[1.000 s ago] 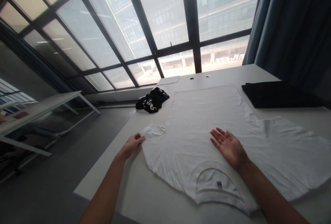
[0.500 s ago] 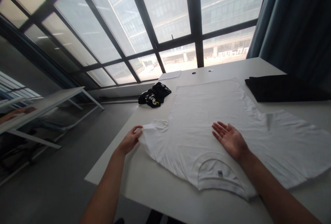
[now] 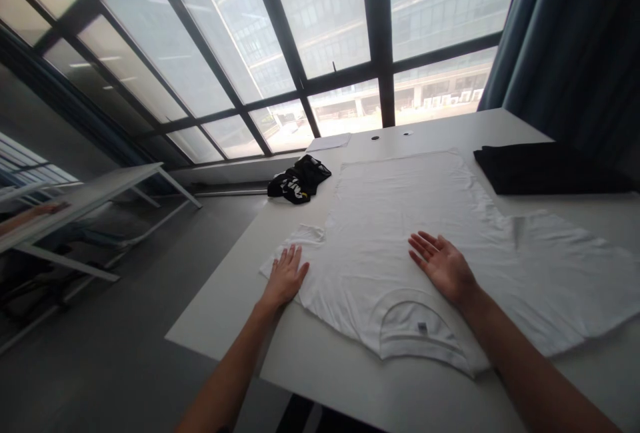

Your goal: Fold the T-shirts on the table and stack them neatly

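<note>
A white T-shirt (image 3: 395, 220) lies spread out on the white table (image 3: 225, 293), its neckline towards me and its hem towards the window. My left hand (image 3: 287, 278) rests palm down on the sleeve at the left, fingers stretched out. Over the middle of the chest is my right hand (image 3: 443, 265), palm turned up and fingers extended, holding nothing. Whether its back touches the cloth I cannot tell. Inside the collar a small dark label (image 3: 423, 328) shows. Light creases run across the shirt, more of them at the right sleeve.
Folded black cloth (image 3: 550, 168) lies at the right of the table. A crumpled black garment with white print (image 3: 300, 180) sits at the left edge, near a white sheet (image 3: 329, 142). Another table (image 3: 100, 200) stands at the far left, with a person's arm (image 3: 30, 216) on it.
My left hand has let go of the left sleeve's edge and moved right, now flat on the sleeve. My right hand has hardly moved.
</note>
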`<state>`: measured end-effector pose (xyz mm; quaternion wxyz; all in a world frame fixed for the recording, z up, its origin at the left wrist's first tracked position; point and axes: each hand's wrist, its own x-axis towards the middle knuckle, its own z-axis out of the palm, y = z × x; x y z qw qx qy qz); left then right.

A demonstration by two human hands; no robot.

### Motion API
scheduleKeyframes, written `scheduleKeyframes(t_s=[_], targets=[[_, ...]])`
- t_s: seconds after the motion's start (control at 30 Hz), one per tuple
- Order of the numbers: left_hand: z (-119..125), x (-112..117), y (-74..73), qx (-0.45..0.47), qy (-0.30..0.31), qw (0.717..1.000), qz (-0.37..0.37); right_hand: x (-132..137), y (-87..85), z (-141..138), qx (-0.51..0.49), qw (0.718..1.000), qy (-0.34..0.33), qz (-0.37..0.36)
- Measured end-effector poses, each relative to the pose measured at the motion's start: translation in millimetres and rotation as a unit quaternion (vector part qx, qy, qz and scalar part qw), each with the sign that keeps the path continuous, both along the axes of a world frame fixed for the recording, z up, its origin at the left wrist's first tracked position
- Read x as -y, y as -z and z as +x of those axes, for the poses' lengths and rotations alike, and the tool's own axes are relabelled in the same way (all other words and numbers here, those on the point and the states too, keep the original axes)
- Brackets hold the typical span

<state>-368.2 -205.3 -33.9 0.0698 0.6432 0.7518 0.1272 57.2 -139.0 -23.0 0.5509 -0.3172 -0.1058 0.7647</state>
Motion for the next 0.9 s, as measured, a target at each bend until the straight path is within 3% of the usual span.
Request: scheduleKeyframes(t_s=[0.17,0.23,0.37,0.47,0.6,0.73,0.9], targets=[[-17.2,-14.8,-6.5,-0.094,-0.004,0.995,0.043,0.4,-0.3,0.0,0.001,1.000,-0.005,0.004],[-18.9,-19.5,-8.9,-0.095,-0.002,0.995,0.014,0.7,-1.0,-0.1,0.000,1.000,-0.004,0.004],[-4.6,-31.9,-17.2,-0.084,0.004,0.996,0.018,1.0,-2.9,-0.6,-0.001,1.000,-0.002,0.000],[15.6,-46.2,-22.5,-0.065,0.062,0.994,0.058,1.4,-4.0,-0.7,0.000,1.000,0.001,0.000],[30.8,-61.3,-14.3,-0.065,0.058,0.996,0.027,2.7,-5.7,-0.1,0.000,1.000,0.003,-0.001],[26.4,-64.9,-3.0,-0.081,0.040,0.996,-0.005,3.3,-5.7,-0.1,0.002,1.000,0.002,-0.003],[24.7,-66.3,-4.6,-0.107,0.042,0.993,-0.025,3.1,-5.3,-1.0,0.003,1.000,-0.002,-0.004]])
